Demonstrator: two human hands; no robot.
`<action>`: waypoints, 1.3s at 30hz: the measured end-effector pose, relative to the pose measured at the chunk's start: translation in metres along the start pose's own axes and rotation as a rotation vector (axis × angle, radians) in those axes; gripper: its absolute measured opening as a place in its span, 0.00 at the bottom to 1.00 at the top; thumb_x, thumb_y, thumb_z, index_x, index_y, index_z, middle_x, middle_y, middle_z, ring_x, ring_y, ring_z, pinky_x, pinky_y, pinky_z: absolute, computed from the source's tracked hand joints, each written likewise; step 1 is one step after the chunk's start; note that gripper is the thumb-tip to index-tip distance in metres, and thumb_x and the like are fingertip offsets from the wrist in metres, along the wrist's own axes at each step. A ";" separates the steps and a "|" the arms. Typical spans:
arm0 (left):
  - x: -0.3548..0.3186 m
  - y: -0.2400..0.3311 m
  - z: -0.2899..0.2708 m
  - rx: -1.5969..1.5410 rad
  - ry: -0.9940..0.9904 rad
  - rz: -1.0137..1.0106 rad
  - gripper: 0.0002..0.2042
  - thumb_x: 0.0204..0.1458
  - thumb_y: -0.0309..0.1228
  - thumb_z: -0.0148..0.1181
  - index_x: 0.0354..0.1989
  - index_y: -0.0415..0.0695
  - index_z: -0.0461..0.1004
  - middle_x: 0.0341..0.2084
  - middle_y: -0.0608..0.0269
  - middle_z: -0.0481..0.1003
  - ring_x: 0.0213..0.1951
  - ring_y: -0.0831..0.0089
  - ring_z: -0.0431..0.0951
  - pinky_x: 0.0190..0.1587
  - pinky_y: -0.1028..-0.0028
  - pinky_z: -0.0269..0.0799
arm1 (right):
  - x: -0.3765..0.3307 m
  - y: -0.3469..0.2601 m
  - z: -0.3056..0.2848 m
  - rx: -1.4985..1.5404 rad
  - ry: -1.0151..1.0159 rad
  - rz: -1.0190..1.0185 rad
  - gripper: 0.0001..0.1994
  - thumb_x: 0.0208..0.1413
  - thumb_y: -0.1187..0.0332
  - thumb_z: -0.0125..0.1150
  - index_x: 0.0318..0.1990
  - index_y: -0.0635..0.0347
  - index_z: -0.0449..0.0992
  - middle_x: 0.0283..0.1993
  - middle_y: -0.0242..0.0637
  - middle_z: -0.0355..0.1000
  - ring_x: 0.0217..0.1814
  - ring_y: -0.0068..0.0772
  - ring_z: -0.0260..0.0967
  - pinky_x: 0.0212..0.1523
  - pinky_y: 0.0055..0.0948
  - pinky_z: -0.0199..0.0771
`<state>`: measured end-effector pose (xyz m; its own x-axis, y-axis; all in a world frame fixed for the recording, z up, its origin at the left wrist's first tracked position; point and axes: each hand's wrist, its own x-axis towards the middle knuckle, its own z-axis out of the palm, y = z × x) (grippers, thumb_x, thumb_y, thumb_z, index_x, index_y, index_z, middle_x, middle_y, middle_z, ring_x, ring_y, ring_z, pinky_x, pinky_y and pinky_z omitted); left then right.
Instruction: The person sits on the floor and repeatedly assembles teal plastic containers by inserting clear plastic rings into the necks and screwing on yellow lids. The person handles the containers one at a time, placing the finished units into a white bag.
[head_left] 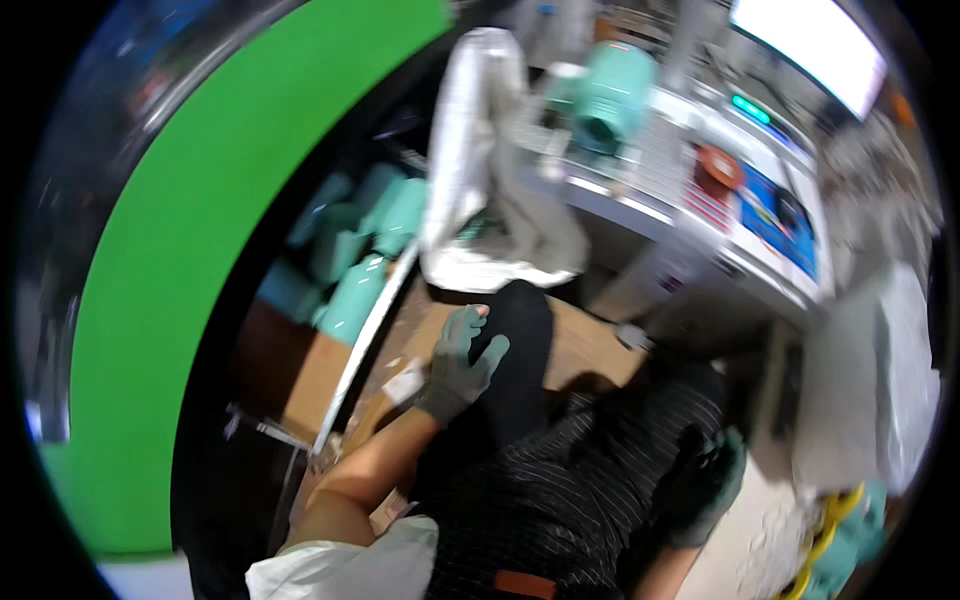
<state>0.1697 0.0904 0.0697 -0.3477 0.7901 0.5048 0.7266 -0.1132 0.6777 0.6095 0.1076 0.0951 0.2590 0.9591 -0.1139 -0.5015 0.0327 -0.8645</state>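
The person sits with both hands lifted over the lap, each in a grey-green glove. The left hand (458, 374) hovers by the knee, thumb spread away from the fingers, nothing in its grasp. The right hand (708, 490) hangs near the other thigh, its fingers bent; they are dark and blurred, so I cannot tell whether they hold anything.

Nearest the left hand, though apart from it, are several teal plastic bottles (355, 300), heaped in a bin beside the green machine panel (150, 290). Another teal bottle (620, 88) is up on the table (660, 150), its open mouth turned towards the person. A white sack (455, 170) hangs at the table's near left end. Further right on the table lie a round orange-red object (718, 170) and a blue mat (772, 200), below a bright screen (815, 45).
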 end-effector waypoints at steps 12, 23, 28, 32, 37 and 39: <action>-0.094 -0.334 -0.121 -0.764 0.925 -1.303 0.41 0.55 0.56 0.68 0.66 0.34 0.69 0.57 0.50 0.77 0.54 0.53 0.78 0.61 0.64 0.73 | 0.008 0.047 0.129 -0.679 -0.537 0.134 0.15 0.70 0.71 0.52 0.53 0.73 0.80 0.48 0.44 0.81 0.47 0.30 0.76 0.53 0.29 0.75; -0.027 0.009 -0.095 -0.713 0.151 -0.666 0.18 0.65 0.33 0.64 0.59 0.39 0.76 0.47 0.60 0.82 0.50 0.69 0.80 0.55 0.68 0.76 | 0.009 0.062 0.229 -0.662 -0.588 -0.283 0.19 0.68 0.75 0.54 0.65 0.70 0.71 0.53 0.41 0.76 0.47 0.23 0.72 0.52 0.20 0.69; -0.046 0.050 -0.047 -0.517 -0.662 -0.224 0.26 0.60 0.40 0.69 0.60 0.36 0.74 0.56 0.45 0.76 0.60 0.55 0.77 0.63 0.58 0.71 | 0.023 0.004 0.135 -0.611 -0.403 -0.189 0.29 0.68 0.55 0.62 0.67 0.68 0.68 0.59 0.42 0.75 0.58 0.34 0.73 0.61 0.34 0.72; -0.006 0.087 -0.009 0.021 -0.327 0.116 0.52 0.45 0.53 0.78 0.71 0.35 0.56 0.66 0.30 0.62 0.66 0.33 0.66 0.67 0.39 0.63 | -0.015 -0.018 0.051 -0.988 -0.443 -0.308 0.25 0.56 0.57 0.72 0.53 0.66 0.76 0.51 0.40 0.77 0.51 0.39 0.76 0.55 0.34 0.74; 0.015 0.167 0.042 -0.132 -0.841 0.822 0.49 0.52 0.60 0.65 0.76 0.41 0.56 0.72 0.43 0.61 0.73 0.47 0.61 0.74 0.44 0.55 | -0.063 -0.047 0.074 -1.242 -0.842 -0.367 0.21 0.50 0.65 0.72 0.50 0.63 0.76 0.46 0.51 0.76 0.41 0.57 0.78 0.41 0.45 0.80; -0.002 0.188 0.066 -0.054 -1.093 0.834 0.48 0.53 0.59 0.65 0.76 0.41 0.58 0.68 0.46 0.67 0.71 0.50 0.65 0.73 0.45 0.59 | -0.049 -0.064 0.075 -1.199 -0.851 -0.180 0.16 0.55 0.64 0.66 0.48 0.61 0.77 0.43 0.49 0.76 0.37 0.54 0.78 0.35 0.45 0.78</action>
<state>0.3463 0.1075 0.1608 0.8331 0.5417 0.1119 0.4557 -0.7868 0.4163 0.5671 0.0792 0.1926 -0.5206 0.8537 -0.0160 0.5587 0.3264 -0.7624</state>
